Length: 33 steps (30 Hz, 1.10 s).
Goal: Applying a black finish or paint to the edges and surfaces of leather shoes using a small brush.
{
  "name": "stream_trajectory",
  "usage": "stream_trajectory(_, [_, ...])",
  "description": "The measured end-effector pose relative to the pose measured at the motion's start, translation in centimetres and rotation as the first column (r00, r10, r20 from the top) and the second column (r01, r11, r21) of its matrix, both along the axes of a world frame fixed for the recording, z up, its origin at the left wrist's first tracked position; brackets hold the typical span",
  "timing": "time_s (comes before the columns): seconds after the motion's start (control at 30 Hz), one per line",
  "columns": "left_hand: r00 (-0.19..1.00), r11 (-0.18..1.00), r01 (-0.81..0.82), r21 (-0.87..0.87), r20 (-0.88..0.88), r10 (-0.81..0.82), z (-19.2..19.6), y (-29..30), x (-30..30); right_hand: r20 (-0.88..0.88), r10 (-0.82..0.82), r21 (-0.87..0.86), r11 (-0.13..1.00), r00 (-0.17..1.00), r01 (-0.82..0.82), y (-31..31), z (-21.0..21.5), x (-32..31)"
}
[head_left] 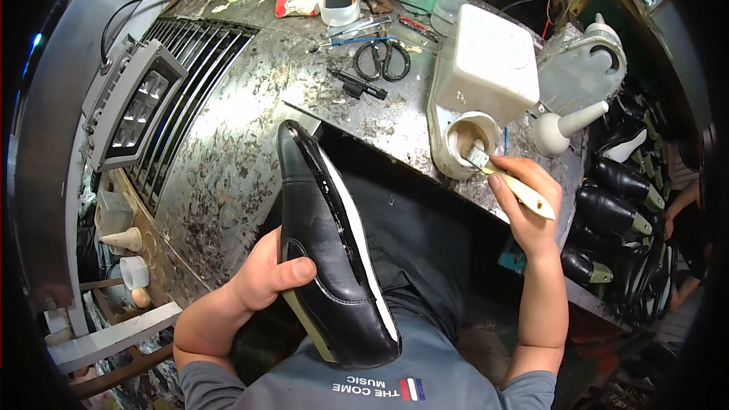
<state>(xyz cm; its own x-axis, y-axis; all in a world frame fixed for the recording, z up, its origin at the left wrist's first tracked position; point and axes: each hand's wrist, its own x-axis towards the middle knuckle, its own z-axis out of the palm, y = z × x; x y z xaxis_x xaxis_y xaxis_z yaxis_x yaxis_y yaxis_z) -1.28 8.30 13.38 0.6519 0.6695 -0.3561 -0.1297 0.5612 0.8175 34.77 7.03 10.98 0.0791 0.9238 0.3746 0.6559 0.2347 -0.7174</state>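
Observation:
A black leather shoe [323,243] stands upended on its side in front of me, toe toward the bench, with a white strip running along its sole edge. My left hand [277,273] is closed round its opening, the thumb lying over the leather; the other fingers are hidden behind it. A pale olive form, likely a shoe last [310,328], shows at the shoe's lower left. In my right hand [531,197] is a flat brush [524,196] with a cream handle. Its bristle end dips into a round white pot [471,133], smeared with residue, at the base of a white plastic container [490,57].
Black scissors [382,61], a black marker-like tool [357,85] and pens lie on the stained metal bench [220,137]. A floodlight [140,106] stands by a grille on the left. A white nozzle bottle [566,127] and piled black shoes [615,205] are at right, near another person's arm [682,209].

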Motion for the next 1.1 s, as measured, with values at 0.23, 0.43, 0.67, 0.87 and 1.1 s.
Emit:
stream_trajectory(0.23, [0.997, 0.998, 0.058, 0.015, -0.042, -0.058, 1.0, 0.0, 0.7, -0.223, 0.425, 0.212, 0.9, 0.877, -0.382, -0.6, 3.8, -4.0])
stream_trajectory(0.43, [0.991, 0.993, 0.116, -0.014, -0.072, -0.117, 1.1, -0.3, 1.4, -0.192, 0.477, 0.283, 0.864, 0.858, -0.417, -0.3, 5.4, -5.9])
stream_trajectory(0.67, [0.992, 0.995, 0.1, -0.024, -0.081, -0.101, 1.5, -0.5, 1.1, -0.232, 0.53, 0.263, 0.841, 0.815, -0.472, -0.3, 5.0, -6.6])
stream_trajectory(0.87, [0.994, 0.999, 0.043, 0.008, -0.101, -0.042, 1.3, 0.3, 1.5, -0.397, 0.574, 0.14, 0.809, 0.716, -0.571, -2.2, 4.4, -5.8])
stream_trajectory(1.1, [0.995, 1.0, -0.02, -0.005, -0.099, 0.02, 0.2, 0.3, 1.1, -0.468, 0.59, 0.045, 0.76, 0.658, -0.649, -3.3, 5.4, -5.4])
